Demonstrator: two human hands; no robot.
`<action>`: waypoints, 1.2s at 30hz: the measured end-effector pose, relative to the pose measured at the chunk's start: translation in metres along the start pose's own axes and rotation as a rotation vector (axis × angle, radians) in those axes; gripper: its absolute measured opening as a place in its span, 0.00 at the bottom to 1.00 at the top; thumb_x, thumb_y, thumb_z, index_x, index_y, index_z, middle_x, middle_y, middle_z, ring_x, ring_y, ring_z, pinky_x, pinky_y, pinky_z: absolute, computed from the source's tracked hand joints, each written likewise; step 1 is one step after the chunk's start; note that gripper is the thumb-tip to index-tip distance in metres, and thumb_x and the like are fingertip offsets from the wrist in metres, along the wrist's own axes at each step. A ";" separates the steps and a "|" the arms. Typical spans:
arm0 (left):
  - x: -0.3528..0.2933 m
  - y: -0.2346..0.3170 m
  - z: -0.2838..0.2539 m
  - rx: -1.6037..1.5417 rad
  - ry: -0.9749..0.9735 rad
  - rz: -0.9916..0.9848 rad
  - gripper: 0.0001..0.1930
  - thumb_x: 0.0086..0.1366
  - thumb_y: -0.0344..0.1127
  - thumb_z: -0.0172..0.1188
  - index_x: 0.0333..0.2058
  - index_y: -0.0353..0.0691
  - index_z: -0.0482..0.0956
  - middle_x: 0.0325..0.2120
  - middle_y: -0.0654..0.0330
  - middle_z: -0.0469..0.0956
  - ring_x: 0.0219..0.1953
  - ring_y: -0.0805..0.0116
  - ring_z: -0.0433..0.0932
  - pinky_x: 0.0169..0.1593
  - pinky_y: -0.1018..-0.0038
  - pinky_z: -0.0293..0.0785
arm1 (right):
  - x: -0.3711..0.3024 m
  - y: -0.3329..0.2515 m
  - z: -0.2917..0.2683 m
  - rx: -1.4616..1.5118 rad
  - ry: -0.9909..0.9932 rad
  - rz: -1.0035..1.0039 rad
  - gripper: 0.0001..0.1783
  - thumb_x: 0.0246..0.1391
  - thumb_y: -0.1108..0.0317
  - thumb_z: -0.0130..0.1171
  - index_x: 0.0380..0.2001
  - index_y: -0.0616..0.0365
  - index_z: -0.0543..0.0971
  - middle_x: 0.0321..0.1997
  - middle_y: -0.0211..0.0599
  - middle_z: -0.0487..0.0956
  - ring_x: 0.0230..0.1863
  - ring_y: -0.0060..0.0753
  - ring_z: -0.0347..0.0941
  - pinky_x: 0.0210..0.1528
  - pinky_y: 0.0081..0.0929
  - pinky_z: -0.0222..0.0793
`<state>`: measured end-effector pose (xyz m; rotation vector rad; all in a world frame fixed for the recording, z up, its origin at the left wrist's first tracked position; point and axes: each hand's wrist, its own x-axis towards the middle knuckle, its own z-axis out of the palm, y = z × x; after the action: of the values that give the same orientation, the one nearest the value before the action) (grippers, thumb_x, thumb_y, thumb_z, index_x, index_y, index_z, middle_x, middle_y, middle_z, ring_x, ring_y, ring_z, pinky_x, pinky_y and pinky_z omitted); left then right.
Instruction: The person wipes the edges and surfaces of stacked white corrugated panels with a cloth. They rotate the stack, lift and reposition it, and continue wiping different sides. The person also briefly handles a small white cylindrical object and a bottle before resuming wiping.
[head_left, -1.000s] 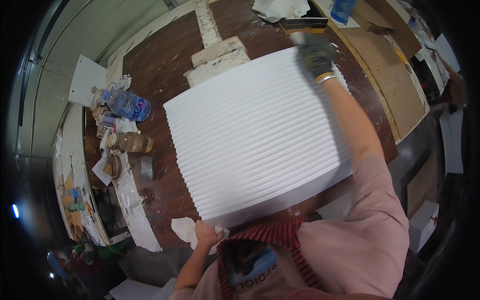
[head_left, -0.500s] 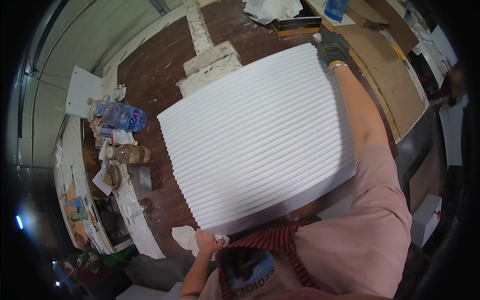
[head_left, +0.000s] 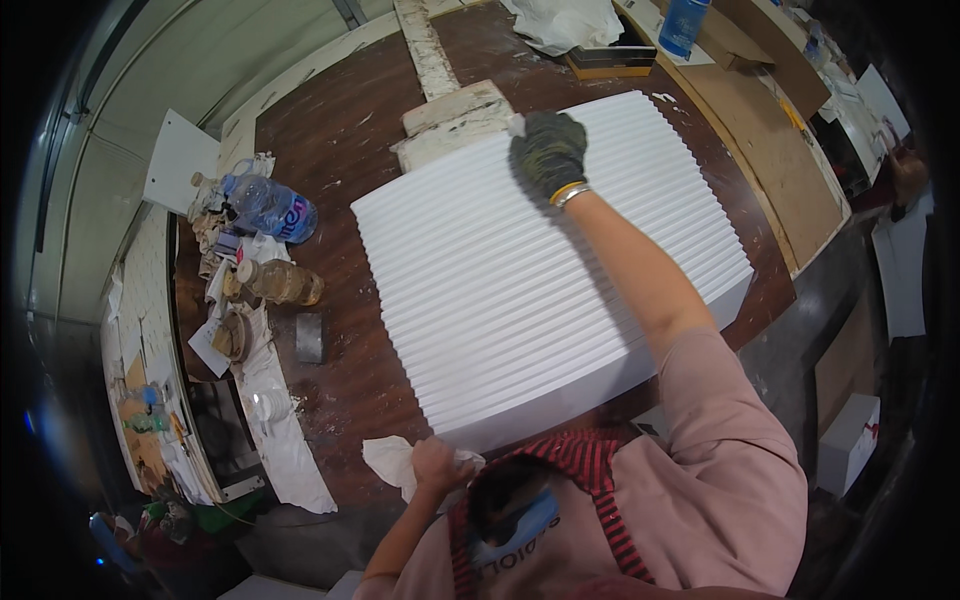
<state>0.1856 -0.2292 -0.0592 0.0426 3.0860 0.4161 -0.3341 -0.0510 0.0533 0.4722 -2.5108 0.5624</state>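
A large white ribbed panel (head_left: pixel 540 270) lies across the brown table, its grooves running from left to right. My right hand (head_left: pixel 550 155), in a dark glove with a yellow cuff, rests on the panel's far edge. Its fingers are closed round a small white piece (head_left: pixel 517 125), mostly hidden by the glove, whose kind I cannot make out. At the panel's near left corner, my bare left hand (head_left: pixel 438 466) is closed on a crumpled white cloth (head_left: pixel 390 463) that hangs out to its left.
Beyond the panel lies a whitish, paint-stained block (head_left: pixel 455 125). On the left stand a blue-labelled plastic bottle (head_left: pixel 275 210), a bottle of brownish liquid (head_left: pixel 285 283) and a small grey block (head_left: pixel 310 338). A dark box (head_left: pixel 610 62) with white plastic and a blue bottle (head_left: pixel 683 25) are at the far right.
My right hand has moved left along the panel's far edge, from its far right corner to about the middle, with the small white piece. My left hand still holds the cloth by the near corner.
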 end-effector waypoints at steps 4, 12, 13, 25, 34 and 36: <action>0.007 0.004 -0.007 -0.153 0.091 0.037 0.17 0.44 0.51 0.66 0.23 0.43 0.79 0.25 0.55 0.75 0.28 0.52 0.74 0.34 0.58 0.67 | -0.020 -0.111 0.019 0.020 -0.112 0.011 0.10 0.49 0.56 0.60 0.27 0.49 0.81 0.30 0.41 0.81 0.37 0.48 0.78 0.42 0.46 0.68; 0.018 0.007 -0.015 -0.252 0.262 0.092 0.14 0.46 0.46 0.66 0.26 0.44 0.77 0.24 0.57 0.73 0.25 0.55 0.74 0.30 0.61 0.67 | -0.063 -0.283 0.060 0.222 -0.141 -0.072 0.11 0.48 0.54 0.61 0.26 0.48 0.83 0.28 0.39 0.82 0.36 0.46 0.78 0.41 0.46 0.68; 0.019 0.006 -0.015 -0.230 0.301 0.118 0.14 0.46 0.46 0.66 0.25 0.44 0.76 0.23 0.58 0.73 0.24 0.56 0.74 0.29 0.62 0.66 | -0.063 -0.285 0.056 0.247 -0.133 -0.065 0.11 0.48 0.54 0.61 0.25 0.48 0.83 0.27 0.38 0.81 0.35 0.46 0.78 0.40 0.46 0.68; 0.018 -0.003 -0.006 -0.275 0.273 0.173 0.13 0.46 0.46 0.66 0.24 0.45 0.75 0.22 0.60 0.73 0.25 0.57 0.75 0.28 0.61 0.67 | -0.097 -0.186 0.016 -0.065 -0.136 0.024 0.15 0.61 0.55 0.50 0.32 0.52 0.80 0.34 0.42 0.79 0.40 0.43 0.74 0.48 0.42 0.65; 0.013 -0.011 -0.001 -0.226 0.211 0.313 0.11 0.51 0.43 0.64 0.26 0.43 0.76 0.23 0.55 0.75 0.26 0.49 0.76 0.30 0.55 0.68 | -0.141 -0.218 -0.023 0.172 -0.162 0.005 0.08 0.38 0.62 0.61 0.22 0.53 0.82 0.29 0.42 0.80 0.36 0.46 0.75 0.45 0.43 0.66; 0.015 -0.016 0.000 -0.226 0.208 0.340 0.11 0.51 0.43 0.64 0.26 0.43 0.76 0.23 0.55 0.75 0.26 0.49 0.76 0.30 0.55 0.68 | -0.142 -0.189 -0.041 -0.059 -0.111 0.097 0.05 0.37 0.66 0.61 0.21 0.51 0.82 0.28 0.40 0.80 0.35 0.42 0.75 0.41 0.42 0.68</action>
<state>0.1706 -0.2439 -0.0639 0.5576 3.2102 0.8285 -0.1216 -0.1626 0.0623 0.3704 -2.6597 0.5099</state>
